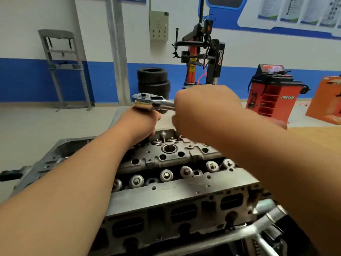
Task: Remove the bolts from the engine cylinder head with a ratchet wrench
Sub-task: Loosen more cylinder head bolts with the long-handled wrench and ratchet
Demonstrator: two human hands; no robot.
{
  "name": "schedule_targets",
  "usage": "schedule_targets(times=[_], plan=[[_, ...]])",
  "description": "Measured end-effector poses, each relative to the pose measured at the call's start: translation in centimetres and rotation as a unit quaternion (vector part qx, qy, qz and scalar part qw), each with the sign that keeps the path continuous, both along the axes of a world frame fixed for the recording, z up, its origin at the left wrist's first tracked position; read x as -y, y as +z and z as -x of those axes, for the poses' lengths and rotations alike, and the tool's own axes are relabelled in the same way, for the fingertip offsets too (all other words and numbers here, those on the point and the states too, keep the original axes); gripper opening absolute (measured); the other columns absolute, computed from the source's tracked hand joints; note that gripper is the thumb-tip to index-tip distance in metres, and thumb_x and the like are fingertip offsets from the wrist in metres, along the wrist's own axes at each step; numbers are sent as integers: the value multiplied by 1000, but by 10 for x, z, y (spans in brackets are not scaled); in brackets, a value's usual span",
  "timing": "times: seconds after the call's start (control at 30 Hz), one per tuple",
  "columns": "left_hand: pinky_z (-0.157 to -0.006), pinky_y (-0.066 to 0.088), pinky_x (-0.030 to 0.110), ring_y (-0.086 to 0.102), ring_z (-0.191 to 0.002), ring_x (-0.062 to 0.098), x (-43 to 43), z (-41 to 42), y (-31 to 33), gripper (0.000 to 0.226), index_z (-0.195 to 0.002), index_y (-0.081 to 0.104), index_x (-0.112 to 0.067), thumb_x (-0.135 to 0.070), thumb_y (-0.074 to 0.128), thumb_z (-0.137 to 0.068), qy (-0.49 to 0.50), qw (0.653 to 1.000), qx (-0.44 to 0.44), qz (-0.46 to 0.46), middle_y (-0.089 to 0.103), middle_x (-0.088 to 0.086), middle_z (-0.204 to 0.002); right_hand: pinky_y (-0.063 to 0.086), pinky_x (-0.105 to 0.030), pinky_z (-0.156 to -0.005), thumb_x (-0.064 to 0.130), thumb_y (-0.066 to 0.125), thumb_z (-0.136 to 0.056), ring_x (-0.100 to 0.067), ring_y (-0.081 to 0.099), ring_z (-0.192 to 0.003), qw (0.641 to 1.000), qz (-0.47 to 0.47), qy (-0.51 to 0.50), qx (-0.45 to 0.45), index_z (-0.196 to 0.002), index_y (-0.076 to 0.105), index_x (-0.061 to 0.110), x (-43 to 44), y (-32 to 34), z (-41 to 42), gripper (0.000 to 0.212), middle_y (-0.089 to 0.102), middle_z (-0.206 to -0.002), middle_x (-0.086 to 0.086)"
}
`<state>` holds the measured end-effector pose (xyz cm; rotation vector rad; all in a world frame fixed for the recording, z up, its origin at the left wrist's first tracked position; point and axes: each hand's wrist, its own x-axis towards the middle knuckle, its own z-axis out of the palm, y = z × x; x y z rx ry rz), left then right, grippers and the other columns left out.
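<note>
A grey engine cylinder head (184,187) fills the lower middle, with a row of round valve spring caps and a spark plug well. A chrome ratchet wrench (151,103) is held level above the head's far end. My right hand (206,111) grips its handle in a fist. My left hand (142,122) sits directly under the ratchet's head, fingers curled down round something hidden below it, at the far edge of the cylinder head. A bolt (163,134) stands upright just right of my left hand.
A metal stand tube (239,231) runs along the engine's near right side. On the workshop floor behind stand stacked tyres (153,80), a tyre changer (201,52), a red wheel balancer (273,91) and a grey frame (62,67).
</note>
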<state>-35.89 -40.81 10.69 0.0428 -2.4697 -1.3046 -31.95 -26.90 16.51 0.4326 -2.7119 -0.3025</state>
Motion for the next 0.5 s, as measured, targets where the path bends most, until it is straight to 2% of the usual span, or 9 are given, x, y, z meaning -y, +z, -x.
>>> schedule_targets(times=[0.1, 0.17, 0.23, 0.3, 0.33, 0.37, 0.43, 0.47, 0.5], plan=[[-52, 35, 25, 51, -40, 0, 7, 4, -3, 33, -58, 55, -22, -33, 59, -88, -44, 999, 23, 17, 56, -10, -42, 32, -26, -48, 23, 53, -89, -18, 46, -57, 999, 41, 3, 33, -66, 39, 18, -1, 2, 39, 28, 49, -69, -2], [-57, 42, 23, 55, -49, 0, 11, 2, -1, 31, -57, 60, -26, -42, 63, -84, -84, 996, 36, -11, 58, -10, -50, 36, -29, -52, 25, 52, -91, -19, 47, -61, 997, 42, 5, 62, -67, 42, 16, 11, 6, 68, 27, 49, -71, -3], [-73, 44, 28, 58, -71, 11, 17, 3, 0, 27, -57, 63, -34, -53, 64, -75, -116, 991, 58, -38, 61, -6, -66, 45, -34, -72, 29, 48, -92, -24, 53, -77, 995, 16, -7, 102, -77, 48, 14, 32, 6, 96, 21, 51, -79, -5], [-84, 45, 37, 59, -82, 17, 20, 3, 2, 29, -63, 66, -28, -54, 61, -77, -125, 989, 80, -30, 67, -2, -76, 45, -40, -94, 31, 44, -92, -27, 53, -91, 991, 15, -17, 131, -89, 51, 13, 53, 7, 113, 19, 54, -89, -5], [-87, 45, 38, 60, -82, 16, 21, 4, 3, 31, -65, 66, -23, -49, 60, -82, -125, 988, 85, -30, 70, -3, -76, 45, -38, -96, 28, 45, -93, -26, 52, -89, 989, 46, -10, 142, -91, 51, 13, 59, 7, 118, 16, 52, -88, -4], [-88, 45, 37, 61, -79, 14, 20, 4, 4, 34, -63, 66, -20, -42, 58, -87, -128, 988, 86, -25, 72, -4, -74, 46, -29, -94, 22, 46, -94, -22, 50, -84, 982, 96, 5, 161, -97, 54, 12, 63, 7, 125, 13, 50, -86, -3], [-81, 46, 34, 59, -69, 8, 18, 3, 4, 44, -51, 63, -21, -37, 53, -91, -135, 987, 89, -8, 70, -5, -66, 43, -4, -70, 11, 45, -97, -14, 43, -72, 962, 171, 39, 208, -123, 51, 4, 67, 8, 122, 28, 46, -89, -5], [-77, 44, 34, 56, -62, 7, 18, 1, 4, 51, -44, 57, -21, -37, 52, -92, -135, 987, 89, -2, 65, -4, -58, 42, -4, -70, 13, 44, -97, -15, 42, -73, 966, 158, 47, 200, -128, 47, 4, 67, 9, 122, 32, 44, -93, -5], [-75, 42, 35, 53, -58, 9, 17, 0, 4, 55, -40, 51, -20, -37, 51, -92, -130, 988, 89, 4, 60, -3, -52, 44, -12, -83, 20, 46, -97, -18, 42, -79, 972, 139, 26, 188, -128, 47, 10, 68, 8, 123, 33, 44, -94, -3]])
